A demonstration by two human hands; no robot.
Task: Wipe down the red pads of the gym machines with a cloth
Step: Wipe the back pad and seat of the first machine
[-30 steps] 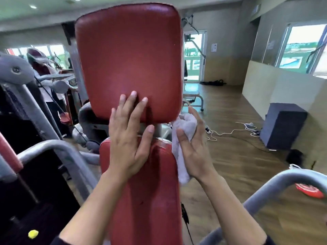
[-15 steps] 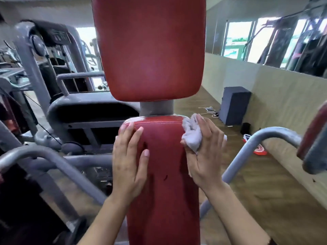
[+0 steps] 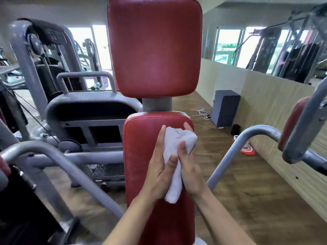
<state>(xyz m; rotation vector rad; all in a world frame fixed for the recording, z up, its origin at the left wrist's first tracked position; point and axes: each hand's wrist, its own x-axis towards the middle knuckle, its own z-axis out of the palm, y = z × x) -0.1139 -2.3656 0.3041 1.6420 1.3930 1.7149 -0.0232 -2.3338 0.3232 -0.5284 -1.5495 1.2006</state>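
Now that the left hand [image 3: 159, 167] has been brought off the lower red pad [image 3: 139, 156] onto the white cloth [image 3: 175, 144], the cloth is gripped by it and the right hand [image 3: 190, 167], bunched against that pad's upper front. It is probably being refolded, so wiping is judged paused.

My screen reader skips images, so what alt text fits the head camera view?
The left hand and right hand hold a bunched white cloth in front of the lower red pad of a gym machine. An upper red pad sits above it on a grey post.
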